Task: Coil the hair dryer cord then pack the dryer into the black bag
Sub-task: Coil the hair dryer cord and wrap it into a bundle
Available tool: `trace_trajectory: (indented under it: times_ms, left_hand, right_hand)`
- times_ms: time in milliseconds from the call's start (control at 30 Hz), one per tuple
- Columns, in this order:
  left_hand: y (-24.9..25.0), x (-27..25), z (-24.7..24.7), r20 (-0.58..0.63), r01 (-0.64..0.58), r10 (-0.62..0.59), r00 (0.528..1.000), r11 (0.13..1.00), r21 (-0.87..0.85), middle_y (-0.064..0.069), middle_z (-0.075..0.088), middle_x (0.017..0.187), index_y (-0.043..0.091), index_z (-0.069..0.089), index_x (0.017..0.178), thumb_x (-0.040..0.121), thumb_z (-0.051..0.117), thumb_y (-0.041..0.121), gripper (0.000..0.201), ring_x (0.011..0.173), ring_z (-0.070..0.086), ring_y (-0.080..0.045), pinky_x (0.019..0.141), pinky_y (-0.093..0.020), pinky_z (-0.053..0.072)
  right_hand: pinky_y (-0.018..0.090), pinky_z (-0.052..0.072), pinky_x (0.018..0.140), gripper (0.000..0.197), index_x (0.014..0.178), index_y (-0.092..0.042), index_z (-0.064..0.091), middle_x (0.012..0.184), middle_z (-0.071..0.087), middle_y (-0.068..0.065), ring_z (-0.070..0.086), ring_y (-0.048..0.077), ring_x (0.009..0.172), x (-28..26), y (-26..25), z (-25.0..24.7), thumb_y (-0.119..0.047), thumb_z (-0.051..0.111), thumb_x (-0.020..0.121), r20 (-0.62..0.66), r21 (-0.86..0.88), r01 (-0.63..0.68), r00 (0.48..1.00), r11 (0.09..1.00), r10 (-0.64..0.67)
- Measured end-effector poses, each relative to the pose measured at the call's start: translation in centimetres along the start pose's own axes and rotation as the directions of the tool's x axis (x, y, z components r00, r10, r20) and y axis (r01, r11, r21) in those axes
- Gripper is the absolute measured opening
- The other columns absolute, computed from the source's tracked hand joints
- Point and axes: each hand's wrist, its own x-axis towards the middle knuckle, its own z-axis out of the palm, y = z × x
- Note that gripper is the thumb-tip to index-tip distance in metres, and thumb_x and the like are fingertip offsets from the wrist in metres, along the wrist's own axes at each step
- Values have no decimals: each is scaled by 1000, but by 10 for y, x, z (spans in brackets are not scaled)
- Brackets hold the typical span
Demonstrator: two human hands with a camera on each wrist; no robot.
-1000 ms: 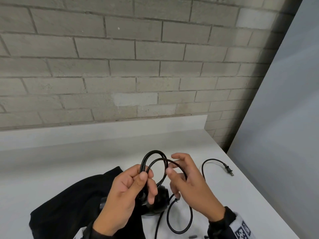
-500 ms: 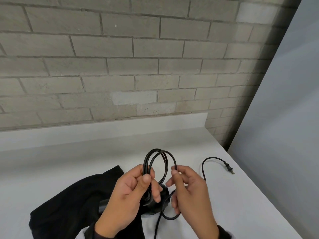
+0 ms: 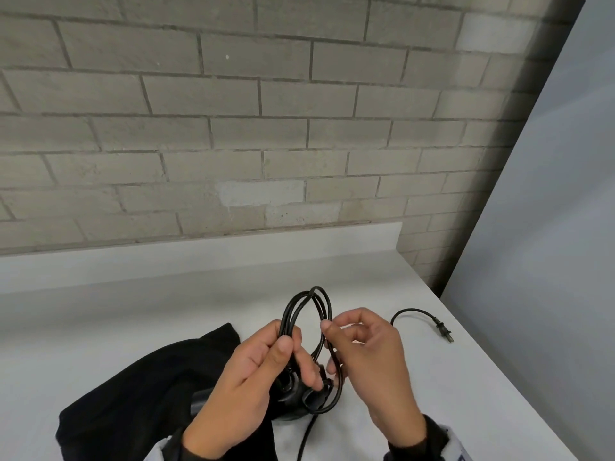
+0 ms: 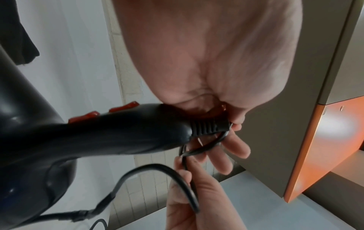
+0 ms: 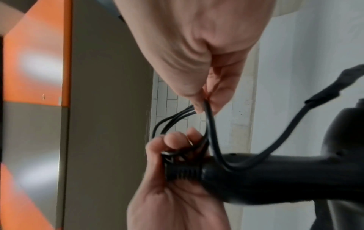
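My left hand [image 3: 266, 361] grips the handle end of the black hair dryer [image 4: 98, 133] together with several loops of its black cord [image 3: 311, 304] that stand up above the fist. My right hand [image 3: 359, 347] pinches a strand of the cord [image 5: 208, 118] between thumb and fingers just right of the loops. The dryer body [image 3: 293, 407] is mostly hidden under my left hand. The plug [image 3: 442, 331] lies on the counter to the right with a short curve of cord. The black bag [image 3: 139, 397] lies flat at the lower left, partly under my left arm.
The white counter [image 3: 166, 327] ends at a low white backsplash below a grey brick wall [image 3: 233, 128]. A grey panel [image 3: 549, 261] stands along the counter's right edge. An orange and grey cabinet [image 4: 325, 140] shows in the wrist views.
The right hand has brought another loop up to the coil, so the slack that hung below it is gone. The loops now stand tighter together in the left hand.
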Motion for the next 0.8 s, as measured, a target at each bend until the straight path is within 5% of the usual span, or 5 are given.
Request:
trace_trajectory:
  times_ms: [367, 467, 600, 700, 800]
  left_hand:
    - [0, 5, 0, -312, -87, 52, 949, 991, -100, -9, 54, 63, 14, 60, 89, 81, 68, 59, 46, 60, 60, -26, 71, -33, 57]
    - [-1, 8, -2, -347, -84, 53, 936, 994, -75, -8, 54, 64, 18, 62, 90, 80, 66, 62, 45, 63, 61, -26, 78, -36, 58]
    - [2, 13, -8, -416, -107, 64, 907, 991, -81, -6, 52, 62, 15, 59, 92, 94, 56, 48, 34, 61, 59, -24, 85, -44, 51]
    - [7, 17, -14, -468, -109, 41, 883, 987, -120, -4, 50, 60, 10, 54, 94, 100, 44, 30, 23, 58, 59, -23, 87, -46, 46]
    - [9, 21, -18, -484, -121, 41, 874, 983, -136, -3, 51, 60, 10, 53, 92, 98, 41, 26, 21, 58, 59, -23, 84, -41, 47]
  right_hand:
    - [29, 39, 110, 79, 138, -36, 38, 132, 58, -19, 50, 1, 128, -24, 54, 11, -64, 71, 72, 494, -46, 93, 867, 995, -58]
    - [8, 23, 109, 56, 127, -57, 37, 135, 38, -40, 21, -22, 132, -22, 64, 12, -48, 69, 81, 531, -287, 315, 838, 905, -123]
    - [36, 9, 122, 16, 106, -48, 47, 118, 54, -26, 34, -9, 131, -6, 85, 6, -46, 40, 92, 531, -567, 509, 827, 647, -185]
    - [30, 47, 93, 11, 96, -39, 59, 88, 63, -19, 59, 1, 88, 0, 85, -12, -37, 49, 93, 462, -408, 431, 858, 805, -225]
    - [20, 42, 53, 6, 94, -25, 65, 65, 63, 1, 49, 11, 55, 1, 68, -32, -21, 60, 94, 198, -77, 201, 963, 976, -183]
